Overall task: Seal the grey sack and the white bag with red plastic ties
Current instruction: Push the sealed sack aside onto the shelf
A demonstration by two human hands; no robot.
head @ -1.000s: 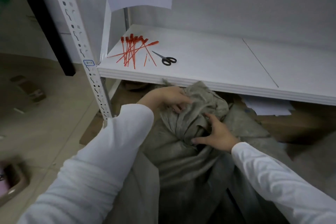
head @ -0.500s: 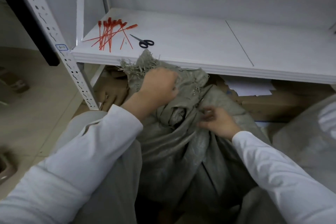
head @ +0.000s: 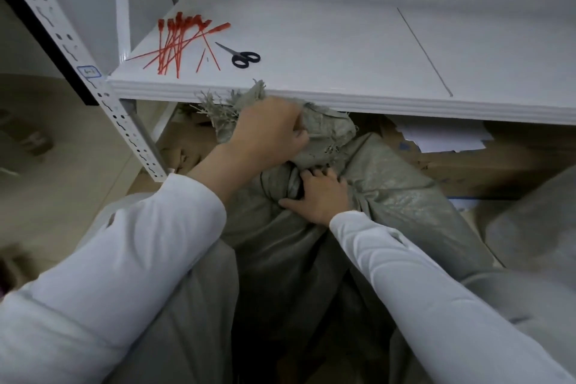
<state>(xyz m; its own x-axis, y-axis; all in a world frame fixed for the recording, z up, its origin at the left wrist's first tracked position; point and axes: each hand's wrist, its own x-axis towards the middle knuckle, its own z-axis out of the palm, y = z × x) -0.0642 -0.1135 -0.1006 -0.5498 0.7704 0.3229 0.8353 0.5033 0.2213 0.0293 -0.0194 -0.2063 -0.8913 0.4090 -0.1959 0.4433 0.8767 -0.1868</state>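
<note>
The left hand (head: 268, 131) grips the grey sack (head: 389, 196)'s bunched mouth while the right hand (head: 318, 196) pinches its neck, so next comes a red tie (head: 174, 44) from the shelf (head: 343, 50).

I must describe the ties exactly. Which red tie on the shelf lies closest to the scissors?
The short red piece and the long tie crossing beside it lie nearest the scissors; the long one is closest. The bundle lies farther left.
</note>
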